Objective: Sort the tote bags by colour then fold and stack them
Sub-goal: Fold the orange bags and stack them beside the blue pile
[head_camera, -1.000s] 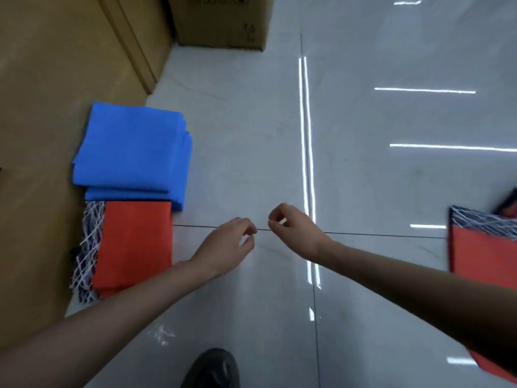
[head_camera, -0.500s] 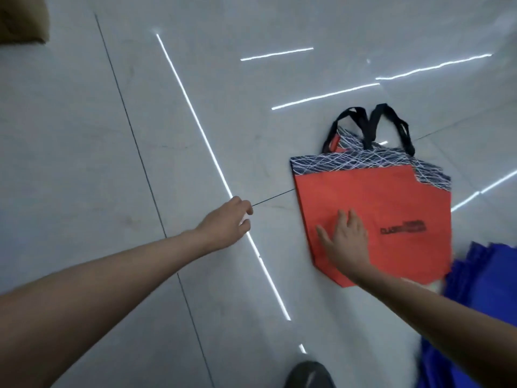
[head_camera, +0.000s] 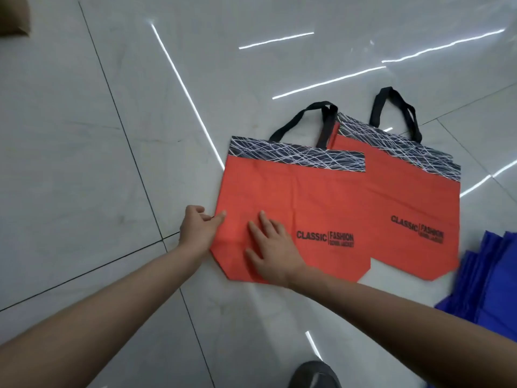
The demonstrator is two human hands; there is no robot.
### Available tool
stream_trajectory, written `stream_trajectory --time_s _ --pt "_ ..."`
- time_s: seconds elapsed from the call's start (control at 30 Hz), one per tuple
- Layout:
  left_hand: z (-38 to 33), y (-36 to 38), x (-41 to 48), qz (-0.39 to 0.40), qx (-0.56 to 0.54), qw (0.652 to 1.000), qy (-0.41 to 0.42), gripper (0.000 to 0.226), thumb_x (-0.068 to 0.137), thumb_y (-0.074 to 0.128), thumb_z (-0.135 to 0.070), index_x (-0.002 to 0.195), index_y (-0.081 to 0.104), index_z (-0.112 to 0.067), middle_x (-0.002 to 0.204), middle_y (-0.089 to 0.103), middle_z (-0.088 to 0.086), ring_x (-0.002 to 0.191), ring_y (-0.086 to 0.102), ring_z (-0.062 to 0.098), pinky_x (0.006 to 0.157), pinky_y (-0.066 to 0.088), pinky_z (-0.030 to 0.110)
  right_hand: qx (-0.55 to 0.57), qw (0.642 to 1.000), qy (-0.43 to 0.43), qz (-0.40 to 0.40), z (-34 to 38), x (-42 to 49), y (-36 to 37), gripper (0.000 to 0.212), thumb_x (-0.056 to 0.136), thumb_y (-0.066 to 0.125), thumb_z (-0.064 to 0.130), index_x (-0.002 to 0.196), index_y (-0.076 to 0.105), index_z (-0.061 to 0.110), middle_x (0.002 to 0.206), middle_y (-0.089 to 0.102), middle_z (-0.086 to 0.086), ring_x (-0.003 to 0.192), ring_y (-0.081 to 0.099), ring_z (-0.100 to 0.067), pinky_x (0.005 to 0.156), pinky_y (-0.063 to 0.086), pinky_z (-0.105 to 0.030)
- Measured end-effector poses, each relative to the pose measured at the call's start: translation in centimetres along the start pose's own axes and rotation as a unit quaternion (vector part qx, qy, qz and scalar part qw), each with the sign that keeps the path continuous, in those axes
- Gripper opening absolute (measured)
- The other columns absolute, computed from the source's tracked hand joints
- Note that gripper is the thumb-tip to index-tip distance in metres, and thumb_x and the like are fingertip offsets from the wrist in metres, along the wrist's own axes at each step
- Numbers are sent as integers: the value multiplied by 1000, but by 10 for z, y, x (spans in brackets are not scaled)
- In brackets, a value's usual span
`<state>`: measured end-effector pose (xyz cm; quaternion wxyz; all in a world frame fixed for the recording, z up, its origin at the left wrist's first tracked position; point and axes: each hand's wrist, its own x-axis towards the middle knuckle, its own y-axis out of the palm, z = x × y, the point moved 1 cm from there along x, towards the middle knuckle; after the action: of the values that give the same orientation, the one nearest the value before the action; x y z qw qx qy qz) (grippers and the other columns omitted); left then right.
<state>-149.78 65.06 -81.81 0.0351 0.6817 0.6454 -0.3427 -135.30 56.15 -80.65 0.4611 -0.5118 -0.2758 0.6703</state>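
On glossy pale tiles point(head_camera: 84, 169) streaked with lamp glare, the left hand point(head_camera: 197, 229) pinches the nearer red tote bag point(head_camera: 279, 191) by its edge; the right hand point(head_camera: 272, 249) presses flat on it.

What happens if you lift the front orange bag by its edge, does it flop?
Probably flops: the front orange bag lies thin and flat, with creases. It is likely light, since it looks like thin cloth. It may slide easily on the glossy floor.

The near red tote bag point(head_camera: 279, 197) covers the left part of the far red tote bag point(head_camera: 419, 197). The blue bags point(head_camera: 492, 275), blurred, run off the right edge. The bottom edge cuts the shoe point(head_camera: 313, 376). The small print point(head_camera: 342, 244) under "FASHION" is unreadable.
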Motion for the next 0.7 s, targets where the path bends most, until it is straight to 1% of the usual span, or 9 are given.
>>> stream_trajectory --time_s 0.07,0.17,0.23,0.33,0.43,0.47,0.57,0.63,0.7 --pt "0 -8 10 18 -52 998 -34 50 74 77 -32 107 57 -1 102 64 11 93 62 26 91 50 44 6 997 -67 22 5 4 -1 64 97 42 38 151 18 13 159 3 -13 144 9 -29 116 5 -30" --pt "-2 -22 19 44 -34 998 -16 21 83 70 -19 98 67 -5 99 69 17 89 66 31 87 52 49 19 990 -132 42 14 7 -5 62 98 44 36 150 21 9 159 9 -12 143 14 -27 116 7 -28" --pt "-3 -35 25 34 -8 999 1 25 85 67 -16 106 66 -1 103 68 16 89 64 28 87 52 43 32 989 -142 33 13 10 -12 56 100 42 31 148 25 7 157 18 -13 139 24 -27 114 12 -28" --pt "0 -64 33 57 -2 998 -27 32 86 65 -11 113 59 5 101 62 15 79 59 24 76 49 33 20 992 -126 14 -12 8 -24 53 95 42 17 145 33 5 152 31 -15 134 36 -30 111 18 -27" --pt "11 -98 38 82 -5 995 -58 33 86 64 -11 115 58 4 100 62 16 71 57 20 69 48 30 -30 995 -94 4 -57 -3 -30 70 82 17 38 147 30 13 154 28 -8 137 33 -28 113 23 -33" --pt "13 -107 39 83 -10 994 -67 33 87 64 -12 115 58 2 98 63 15 72 58 20 69 49 30 -60 995 -83 7 -71 -8 -31 72 80 14 35 149 26 17 156 24 -4 140 28 -26 115 22 -35" --pt "18 -126 39 100 -31 988 -110 31 87 64 -15 115 59 -2 89 65 10 74 60 21 63 53 29 -106 988 -106 -17 -96 -22 -22 73 78 34 11 150 22 17 156 24 -2 140 29 -25 111 33 -44" --pt "19 -131 37 117 -46 981 -150 30 87 64 -17 113 61 -2 85 67 11 75 61 23 70 52 33 -94 985 -142 -29 -99 -28 -14 66 82 40 25 146 29 13 151 35 -7 135 38 -29 107 39 -45" --pt "18 -135 33 144 -44 971 -188 25 87 63 -21 105 63 -3 74 71 10 68 65 23 72 51 36 -83 981 -167 -46 -96 -30 -7 65 82 42 36 143 37 13 147 41 -6 132 41 -29 106 38 -39"
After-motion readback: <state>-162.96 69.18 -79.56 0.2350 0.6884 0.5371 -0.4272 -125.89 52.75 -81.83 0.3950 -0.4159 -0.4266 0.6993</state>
